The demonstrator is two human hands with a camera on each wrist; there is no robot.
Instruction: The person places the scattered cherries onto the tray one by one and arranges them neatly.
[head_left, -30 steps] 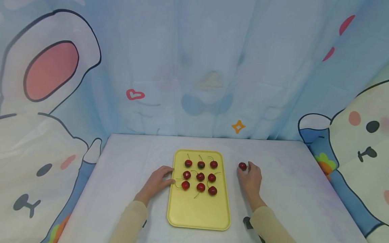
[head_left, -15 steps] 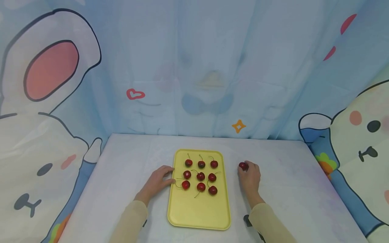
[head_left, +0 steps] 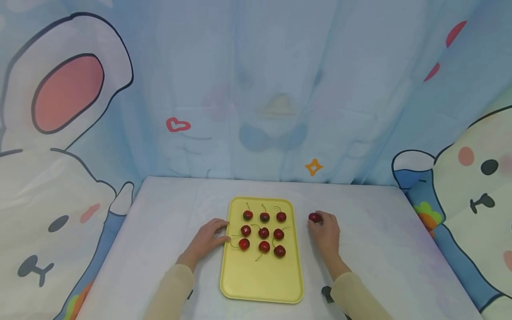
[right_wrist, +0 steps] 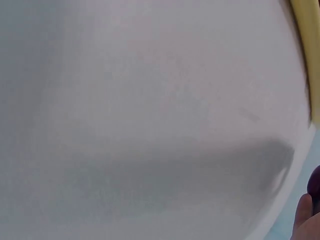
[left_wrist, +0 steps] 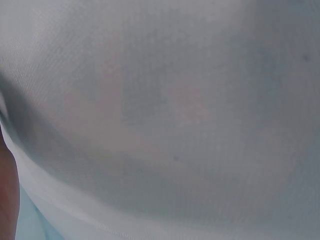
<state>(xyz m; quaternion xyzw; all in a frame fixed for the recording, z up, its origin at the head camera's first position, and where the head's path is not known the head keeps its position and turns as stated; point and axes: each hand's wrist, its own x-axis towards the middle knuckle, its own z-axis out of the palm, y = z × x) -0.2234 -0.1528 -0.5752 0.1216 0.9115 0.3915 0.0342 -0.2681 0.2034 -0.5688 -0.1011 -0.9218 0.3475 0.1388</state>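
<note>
On the yellow tray [head_left: 262, 280], red cherries [head_left: 263, 232] with stems lie in three rows of three, filling its far and middle parts. My right hand [head_left: 326, 233] is off the tray's right side and pinches another cherry [head_left: 314, 217] between thumb and fingers; whether it touches the table is unclear. The right wrist view catches that dark cherry [right_wrist: 315, 184] and part of the hand [right_wrist: 306, 220] at its lower right edge. Fingertips and thumb of my left hand [head_left: 206, 240] rest against the tray's left rim. Only a sliver of the left hand [left_wrist: 7, 195] appears in the left wrist view.
A white cloth covers the table [head_left: 380, 249]. Behind it hangs a light blue curtain [head_left: 272, 89] printed with cartoon animals. Dark straps [head_left: 326, 293] show under the sleeves. The tray's near part is bare yellow.
Over the last half second my right hand has shifted slightly left toward the tray with the cherry. The left hand and the cherries on the tray have stayed in place.
</note>
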